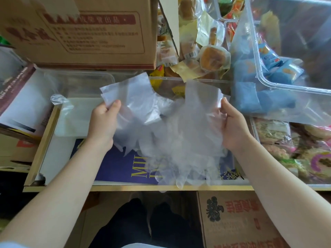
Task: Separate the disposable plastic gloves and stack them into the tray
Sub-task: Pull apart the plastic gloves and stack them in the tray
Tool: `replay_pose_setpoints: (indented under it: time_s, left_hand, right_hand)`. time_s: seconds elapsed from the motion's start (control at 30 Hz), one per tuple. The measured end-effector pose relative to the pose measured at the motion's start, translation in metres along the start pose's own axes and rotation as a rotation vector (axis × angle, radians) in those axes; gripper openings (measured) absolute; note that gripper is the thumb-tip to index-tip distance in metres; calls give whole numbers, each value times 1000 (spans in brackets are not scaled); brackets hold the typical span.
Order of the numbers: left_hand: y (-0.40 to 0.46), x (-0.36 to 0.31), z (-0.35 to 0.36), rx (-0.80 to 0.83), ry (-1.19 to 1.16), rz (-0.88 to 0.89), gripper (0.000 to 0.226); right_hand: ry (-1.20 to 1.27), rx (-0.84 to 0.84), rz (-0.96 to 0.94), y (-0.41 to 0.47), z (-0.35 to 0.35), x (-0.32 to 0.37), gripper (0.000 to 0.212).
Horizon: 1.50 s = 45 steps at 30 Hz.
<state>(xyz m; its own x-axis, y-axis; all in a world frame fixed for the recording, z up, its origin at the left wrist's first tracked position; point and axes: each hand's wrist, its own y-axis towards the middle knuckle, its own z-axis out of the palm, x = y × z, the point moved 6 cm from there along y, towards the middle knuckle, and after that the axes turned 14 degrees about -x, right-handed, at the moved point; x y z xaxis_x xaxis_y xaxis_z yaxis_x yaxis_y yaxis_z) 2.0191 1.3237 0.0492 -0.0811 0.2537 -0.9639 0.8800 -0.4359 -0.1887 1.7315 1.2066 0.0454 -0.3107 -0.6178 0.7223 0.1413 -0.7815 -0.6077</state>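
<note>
The clear tray (pixel 86 81) is lying far left on the desk (pixel 125 188). The left hand (pixel 103 122) is reaching forward, thumb up, pinching one glove (pixel 132 97) by its cuff. To the right, the right hand (pixel 232 127) is gripping the bunched gloves (pixel 182 140), fingers dangling toward the near edge.

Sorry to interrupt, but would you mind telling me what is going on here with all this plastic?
A person is pulling apart a bunch of thin, clear disposable gloves. The left hand pinches the cuff of one glove and draws it off to the left, while the right hand grips the rest of the bunch, whose fingers hang down. Beyond the left hand sits a clear tray, which seems to hold some clear plastic already.
</note>
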Motion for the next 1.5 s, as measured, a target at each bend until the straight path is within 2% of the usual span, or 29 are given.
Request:
replay_pose_setpoints:
  time_s: [0.07,0.13,0.2,0.23,0.27,0.33,0.4,0.47,0.57,0.67,0.73,0.87,0.97,1.1,1.2,1.27,1.37,1.43,1.5]
  left_hand:
    - [-6,-7,6,18,-40,33,19]
    - [-10,-12,13,53,-53,46,19]
    - [-12,-16,22,115,-62,30,18]
    - [-14,-17,27,156,-62,18,18]
    - [-16,-18,32,198,-55,5,18]
    - [-23,-15,41,272,-38,-29,18]
    - [-30,-9,47,314,-39,-80,18]
    - [-37,-2,51,329,-29,-108,18]
    - [-45,5,54,361,-33,-171,18]
    - [-52,12,59,412,-38,-222,16]
    - [-57,16,65,447,-29,-237,17]
    - [-64,23,74,494,14,-260,16]
    - [-56,25,72,432,12,-243,17]
    - [-37,16,57,213,-28,-139,18]
    - [-43,6,54,247,-49,-64,15]
    - [-55,1,57,318,-43,-20,14]
    - [-70,0,59,329,-16,42,14]
    - [-80,4,60,347,-2,41,12]
    - [-89,11,62,410,13,16,11]
  right_hand:
    - [-42,217,10,-9,5,4,36]
    - [-32,456,80,-25,18,6,30]
    - [14,543,-50,-34,21,21,27]
    - [-2,556,-58,-38,25,21,20]
    - [7,574,15,-41,29,14,11]
    - [51,474,27,-39,24,13,20]
    - [45,302,60,-32,22,8,13]
    - [-66,101,94,-14,10,-3,25]
    - [-332,-123,-51,6,-11,-13,23]
    - [-509,-150,-239,5,-15,-12,33]
    - [-549,-89,-334,-2,-7,-10,36]
    - [-571,-74,-396,-8,6,-12,35]
    - [-506,-220,-512,-10,-2,3,34]
    - [-541,-481,-943,-41,-11,42,24]
    - [-603,-477,-1168,-75,9,50,12]
    - [-684,-425,-1214,-84,26,39,8]
    - [-802,-317,-1053,-76,43,2,12]
    - [-865,-222,-918,-68,52,-23,13]
    - [-874,-145,-859,-64,61,-40,14]
